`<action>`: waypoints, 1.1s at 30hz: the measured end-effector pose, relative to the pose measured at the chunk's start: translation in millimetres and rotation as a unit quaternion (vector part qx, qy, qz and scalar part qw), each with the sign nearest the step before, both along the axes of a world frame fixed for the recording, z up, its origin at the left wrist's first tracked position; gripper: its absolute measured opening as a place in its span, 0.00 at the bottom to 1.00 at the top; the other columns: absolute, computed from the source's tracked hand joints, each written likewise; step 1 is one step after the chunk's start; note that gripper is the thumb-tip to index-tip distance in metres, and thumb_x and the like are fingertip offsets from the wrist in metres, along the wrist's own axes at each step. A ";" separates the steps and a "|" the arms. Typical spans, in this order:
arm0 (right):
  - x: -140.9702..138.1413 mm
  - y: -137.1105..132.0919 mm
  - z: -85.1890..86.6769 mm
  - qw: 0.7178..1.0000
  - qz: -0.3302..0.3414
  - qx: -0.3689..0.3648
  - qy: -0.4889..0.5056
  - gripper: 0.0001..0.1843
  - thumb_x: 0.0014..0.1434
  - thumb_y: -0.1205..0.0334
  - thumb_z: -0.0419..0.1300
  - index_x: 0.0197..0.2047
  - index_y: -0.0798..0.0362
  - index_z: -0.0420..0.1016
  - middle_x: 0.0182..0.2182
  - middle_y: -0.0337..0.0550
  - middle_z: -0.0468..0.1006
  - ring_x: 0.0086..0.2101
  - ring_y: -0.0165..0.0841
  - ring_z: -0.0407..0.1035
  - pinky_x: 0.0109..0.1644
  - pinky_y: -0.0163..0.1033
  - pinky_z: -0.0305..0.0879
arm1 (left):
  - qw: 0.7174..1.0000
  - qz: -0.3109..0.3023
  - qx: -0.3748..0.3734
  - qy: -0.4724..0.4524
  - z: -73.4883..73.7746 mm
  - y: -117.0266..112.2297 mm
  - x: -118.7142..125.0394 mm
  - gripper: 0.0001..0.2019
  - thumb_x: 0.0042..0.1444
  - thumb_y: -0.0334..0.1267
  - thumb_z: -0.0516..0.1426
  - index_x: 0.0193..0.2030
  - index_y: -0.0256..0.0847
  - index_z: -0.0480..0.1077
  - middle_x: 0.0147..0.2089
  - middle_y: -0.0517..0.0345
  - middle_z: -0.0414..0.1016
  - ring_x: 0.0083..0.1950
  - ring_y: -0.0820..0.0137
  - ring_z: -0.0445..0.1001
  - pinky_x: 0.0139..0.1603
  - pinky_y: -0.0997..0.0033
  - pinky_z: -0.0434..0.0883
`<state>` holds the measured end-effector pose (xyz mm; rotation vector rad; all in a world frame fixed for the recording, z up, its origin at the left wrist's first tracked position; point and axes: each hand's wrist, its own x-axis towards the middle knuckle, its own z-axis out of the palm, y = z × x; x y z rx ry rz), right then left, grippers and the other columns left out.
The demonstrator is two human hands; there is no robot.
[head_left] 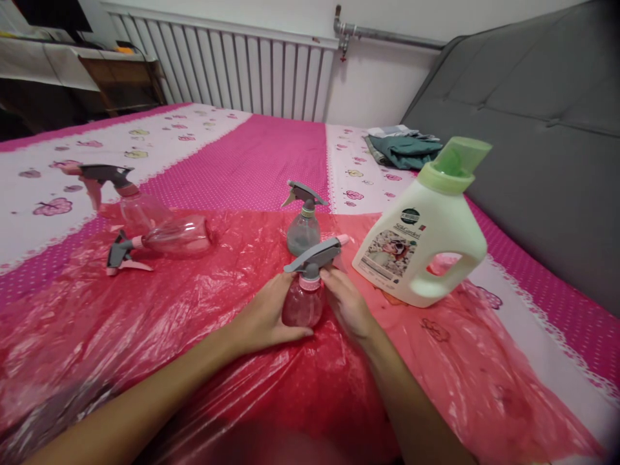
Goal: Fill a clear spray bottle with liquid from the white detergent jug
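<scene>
A small clear pink spray bottle (301,306) with a grey trigger head and pink collar stands upright between my hands. My left hand (268,313) wraps the bottle's left side, its thumb low across the front. On the right side, my right hand (347,300) has its fingers up at the collar, and they partly hide the bottle there. Just behind stands a greyish clear spray bottle (303,234) with a grey head. To the right is a large pale detergent jug (436,226) with a green cap, upright and apart from my hands.
Red plastic sheeting (194,310) covers the near part of the bed. At the left, one pink spray bottle (179,234) lies on its side, and another pink spray bottle (138,210) is behind it. Folded clothes (407,150) rest near the grey headboard (523,97). A radiator (232,64) lines the wall.
</scene>
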<state>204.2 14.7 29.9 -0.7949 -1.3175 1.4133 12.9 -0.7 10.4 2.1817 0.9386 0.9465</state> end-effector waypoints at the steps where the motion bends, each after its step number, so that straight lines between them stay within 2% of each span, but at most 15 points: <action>1: 0.0 0.1 0.0 1.000 -0.003 0.002 0.000 0.34 0.61 0.28 0.61 0.49 0.52 0.82 0.43 0.47 0.82 0.54 0.39 0.75 0.65 0.47 0.71 | 1.000 -0.001 0.000 -0.001 0.6 -0.1 0.3 0.47 0.57 0.49 0.73 0.77 0.50 0.53 0.73 0.43 0.68 0.70 0.42 0.71 0.72 0.37 0.70; 3: 0.0 0.2 1.2 1.000 -0.005 0.010 -0.004 0.34 0.61 0.28 0.62 0.50 0.52 0.82 0.45 0.47 0.82 0.54 0.39 0.74 0.66 0.47 0.71 | 1.000 0.001 0.003 -0.004 1.8 -0.3 0.7 0.48 0.56 0.49 0.73 0.77 0.51 0.53 0.73 0.43 0.68 0.70 0.42 0.72 0.71 0.37 0.70; 9: 0.9 -0.1 8.6 0.999 -0.015 0.040 -0.026 0.32 0.49 0.36 0.76 0.46 0.53 0.82 0.42 0.48 0.82 0.48 0.39 0.75 0.63 0.45 0.72 | 1.000 -0.003 -0.003 0.004 2.5 -1.5 -1.2 0.46 0.56 0.49 0.73 0.76 0.51 0.55 0.71 0.44 0.70 0.68 0.42 0.73 0.69 0.38 0.72; 14: 2.3 -3.3 16.2 0.998 -0.025 0.063 -0.021 0.27 0.55 0.38 0.73 0.47 0.50 0.83 0.45 0.47 0.81 0.48 0.37 0.74 0.62 0.46 0.72 | 1.000 0.000 -0.013 -0.001 3.2 -1.0 -1.5 0.45 0.56 0.47 0.73 0.75 0.50 0.57 0.72 0.43 0.68 0.70 0.42 0.71 0.70 0.38 0.71; 18: 3.3 -5.7 21.7 0.997 0.006 0.077 -0.023 0.25 0.56 0.37 0.72 0.45 0.49 0.83 0.47 0.46 0.81 0.49 0.37 0.74 0.62 0.46 0.73 | 1.000 -0.011 -0.028 -0.003 4.5 0.5 0.0 0.43 0.56 0.45 0.73 0.75 0.50 0.59 0.70 0.44 0.71 0.70 0.43 0.72 0.69 0.38 0.72; 20: 5.3 -5.0 22.3 0.996 0.029 0.081 -0.031 0.26 0.56 0.36 0.71 0.45 0.49 0.84 0.47 0.46 0.81 0.49 0.38 0.74 0.63 0.47 0.72 | 1.000 -0.018 -0.021 -0.013 3.7 1.0 0.2 0.44 0.57 0.46 0.73 0.76 0.51 0.58 0.71 0.44 0.70 0.70 0.42 0.71 0.69 0.38 0.71; 23: 9.3 -2.5 19.5 0.994 0.049 0.085 -0.036 0.29 0.60 0.33 0.67 0.48 0.49 0.83 0.46 0.48 0.81 0.51 0.39 0.74 0.66 0.48 0.70 | 0.999 -0.025 -0.009 -0.021 1.9 1.3 -0.1 0.49 0.57 0.46 0.73 0.79 0.53 0.52 0.77 0.44 0.64 0.75 0.42 0.66 0.74 0.37 0.67; 26: 10.7 -1.3 15.5 0.996 0.022 0.082 -0.039 0.27 0.65 0.34 0.62 0.52 0.48 0.82 0.51 0.48 0.80 0.55 0.39 0.71 0.68 0.48 0.66 | 1.000 -0.012 -0.006 -0.015 0.9 0.9 -0.3 0.50 0.57 0.47 0.73 0.79 0.54 0.50 0.77 0.45 0.63 0.75 0.42 0.66 0.75 0.36 0.66; 29: 7.8 -2.9 15.4 0.994 -0.022 0.093 -0.051 0.24 0.65 0.37 0.63 0.51 0.46 0.82 0.56 0.46 0.77 0.59 0.39 0.67 0.71 0.47 0.61 | 1.000 0.000 -0.009 -0.008 0.6 0.7 -0.8 0.47 0.57 0.48 0.73 0.77 0.53 0.54 0.74 0.45 0.67 0.73 0.42 0.69 0.73 0.36 0.68; 33: 2.7 -5.4 19.4 0.992 -0.042 0.106 -0.057 0.26 0.62 0.33 0.65 0.47 0.47 0.83 0.52 0.47 0.77 0.56 0.39 0.68 0.68 0.46 0.63 | 1.000 0.002 -0.010 -0.005 0.2 0.9 -1.5 0.46 0.56 0.49 0.73 0.76 0.50 0.56 0.73 0.43 0.67 0.72 0.41 0.70 0.72 0.36 0.69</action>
